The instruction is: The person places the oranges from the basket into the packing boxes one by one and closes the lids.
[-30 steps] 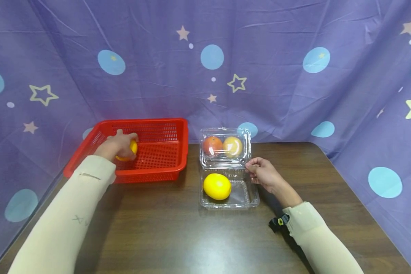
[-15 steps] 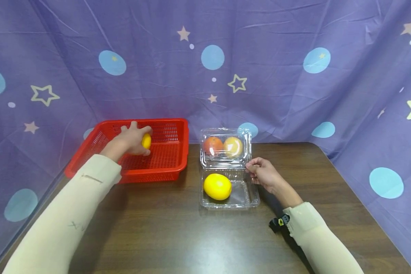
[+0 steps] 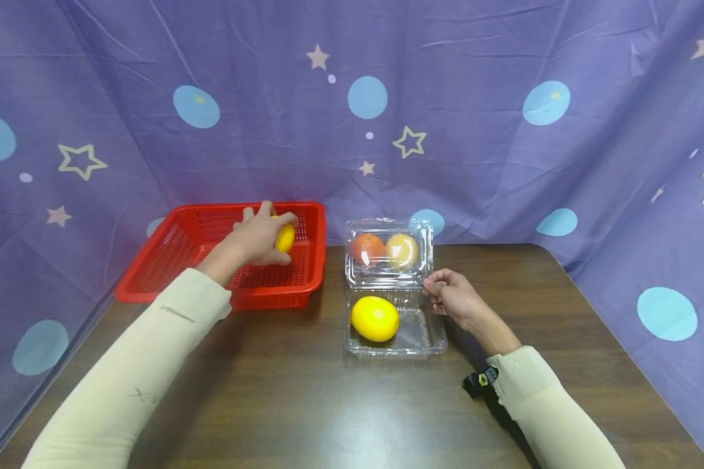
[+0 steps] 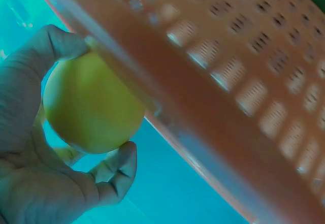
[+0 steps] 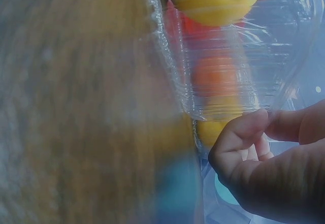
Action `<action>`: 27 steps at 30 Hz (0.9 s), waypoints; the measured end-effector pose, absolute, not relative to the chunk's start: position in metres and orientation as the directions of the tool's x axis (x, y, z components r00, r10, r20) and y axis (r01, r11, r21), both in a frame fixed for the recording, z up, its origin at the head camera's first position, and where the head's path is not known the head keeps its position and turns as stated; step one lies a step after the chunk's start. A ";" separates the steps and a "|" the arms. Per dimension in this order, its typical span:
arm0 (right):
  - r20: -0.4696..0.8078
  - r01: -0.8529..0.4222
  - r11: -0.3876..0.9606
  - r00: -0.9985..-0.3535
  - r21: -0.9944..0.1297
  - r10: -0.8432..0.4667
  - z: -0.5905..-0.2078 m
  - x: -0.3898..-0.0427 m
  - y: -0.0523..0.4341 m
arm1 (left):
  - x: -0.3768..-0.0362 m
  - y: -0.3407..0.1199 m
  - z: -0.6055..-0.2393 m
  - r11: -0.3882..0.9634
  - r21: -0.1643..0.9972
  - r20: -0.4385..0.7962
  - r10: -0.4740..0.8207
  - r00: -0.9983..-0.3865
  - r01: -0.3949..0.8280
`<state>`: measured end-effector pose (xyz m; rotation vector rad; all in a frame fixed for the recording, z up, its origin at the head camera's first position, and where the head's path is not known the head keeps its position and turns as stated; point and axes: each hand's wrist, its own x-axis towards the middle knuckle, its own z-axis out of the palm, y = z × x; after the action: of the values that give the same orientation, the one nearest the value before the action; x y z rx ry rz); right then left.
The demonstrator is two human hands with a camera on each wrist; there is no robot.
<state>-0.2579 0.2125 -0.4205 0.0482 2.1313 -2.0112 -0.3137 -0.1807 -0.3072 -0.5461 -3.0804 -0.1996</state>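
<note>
Lemon [image 3: 285,238], small, firm and light, sits cupped in the left hand [image 3: 262,236] over the red basket [image 3: 182,260]; right hand [image 3: 454,298] pinches the clamshell lid [image 3: 388,251]. Left wrist: fingers [image 4: 30,76] wrap the smooth, likely slippery lemon [image 4: 91,102] around its middle. Right wrist: fingertips [image 5: 238,132] nip the thin, flimsy lid edge.

On the table [image 3: 305,404], the basket [image 3: 170,251] sits centre-left; the open clamshell box [image 3: 422,339] lies right of it — one fruit [image 3: 375,318] in its near tray, two fruits [image 3: 384,249] behind.
</note>
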 end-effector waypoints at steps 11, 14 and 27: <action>-0.167 0.157 0.080 -0.978 -0.984 -0.125 -0.419 -0.256 0.214 | -0.292 -0.131 -0.298 0.888 0.107 0.158 0.429 -0.889 0.447; -0.167 0.158 0.080 -0.978 -0.984 -0.125 -0.419 -0.257 0.215 | -0.285 -0.118 -0.297 0.875 0.105 0.169 0.453 -0.876 0.472; -0.166 0.157 0.079 -0.978 -0.984 -0.127 -0.419 -0.258 0.214 | -0.259 -0.060 -0.318 0.796 0.105 0.225 0.564 -0.794 0.595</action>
<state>-0.2577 0.2139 -0.4194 0.0304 2.1436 -1.9997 -0.2595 -0.0599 -0.3183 -0.9130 -2.8028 -0.2543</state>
